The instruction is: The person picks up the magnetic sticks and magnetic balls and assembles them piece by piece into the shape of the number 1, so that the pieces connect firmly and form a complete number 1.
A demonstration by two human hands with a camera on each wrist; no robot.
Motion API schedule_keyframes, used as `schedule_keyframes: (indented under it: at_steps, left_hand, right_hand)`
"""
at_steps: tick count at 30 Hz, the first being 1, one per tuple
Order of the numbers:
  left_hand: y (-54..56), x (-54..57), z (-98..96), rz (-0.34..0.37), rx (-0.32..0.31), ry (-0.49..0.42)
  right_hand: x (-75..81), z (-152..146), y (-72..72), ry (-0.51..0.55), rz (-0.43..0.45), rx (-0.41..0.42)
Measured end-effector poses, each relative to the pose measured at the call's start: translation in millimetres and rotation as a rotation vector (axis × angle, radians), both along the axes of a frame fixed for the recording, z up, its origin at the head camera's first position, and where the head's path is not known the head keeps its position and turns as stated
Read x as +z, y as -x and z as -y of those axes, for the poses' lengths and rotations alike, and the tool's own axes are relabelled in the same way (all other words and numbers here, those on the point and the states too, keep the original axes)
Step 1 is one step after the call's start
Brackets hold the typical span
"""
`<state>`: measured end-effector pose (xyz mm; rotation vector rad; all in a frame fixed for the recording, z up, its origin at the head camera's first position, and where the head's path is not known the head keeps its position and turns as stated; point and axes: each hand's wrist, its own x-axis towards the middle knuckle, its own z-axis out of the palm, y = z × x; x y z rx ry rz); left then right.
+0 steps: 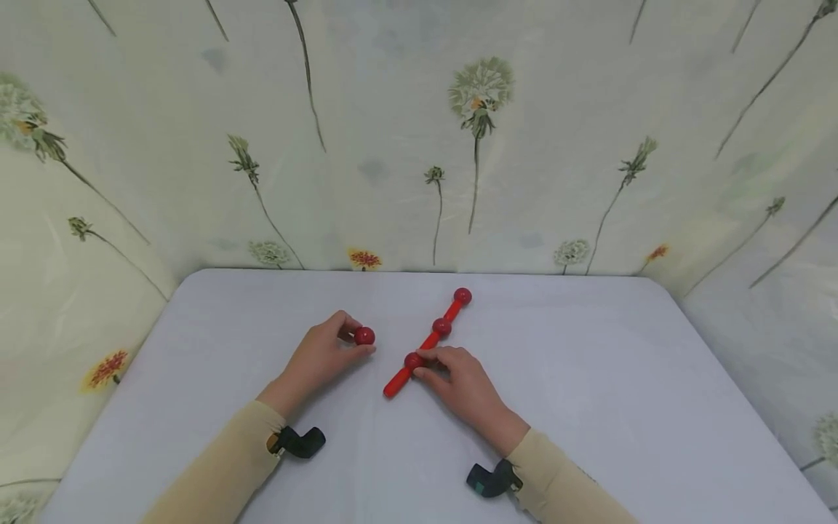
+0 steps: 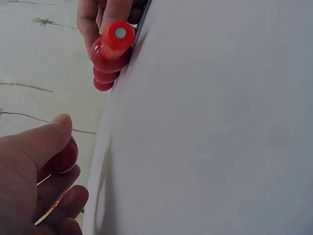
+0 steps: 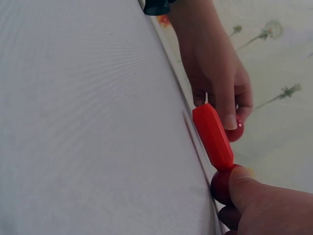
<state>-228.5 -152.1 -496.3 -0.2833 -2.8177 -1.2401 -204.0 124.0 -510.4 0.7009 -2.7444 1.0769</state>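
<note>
Between the thumb and fingers of my left hand (image 1: 319, 356) is a loose red ball (image 1: 364, 335), pinched left of a straight chain of red rods and balls. My right hand (image 1: 468, 389) pinches the chain's nearest ball (image 1: 412, 361) from the right. From that ball a faceted red rod (image 3: 213, 137) points toward me; its free end (image 2: 120, 33) carries a round silvery disc in the left wrist view. Farther along the chain come a middle ball (image 1: 441, 327) and a far ball (image 1: 463, 295), joined by red rods. The loose ball is apart from the chain.
A white-covered table (image 1: 589, 364) lies under both hands, its back edge just beyond the far ball. Behind it hangs a pale cloth (image 1: 386, 109) printed with dandelions. Each wrist wears a small black camera, the left one (image 1: 301, 442) and the right one (image 1: 491, 478).
</note>
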Motion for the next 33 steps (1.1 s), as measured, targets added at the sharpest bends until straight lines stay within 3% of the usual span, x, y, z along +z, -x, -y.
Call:
schedule_keyframes:
  at_steps: [10,21,28,33]
  left_hand:
    - [-34.1,6.2,6.5,0.031,0.033,-0.018]
    - [-65.5,-0.3,1.3,0.019,0.053,-0.069]
    - [-74.7,-8.9,-3.3,-0.02,0.054,-0.101]
    - [-76.3,-13.5,-2.7,-0.067,0.031,-0.063]
  right_hand:
    - [-1.5,-0.9,0.4,0.012,-0.013,0.006]
    - [-0.5,-1.3,-0.3,0.01,-0.01,0.006]
    - [-3.2,-2.5,1.6,0.007,-0.045,0.019]
    - [-4.3,-3.2,2.4,-0.002,-0.038,0.021]
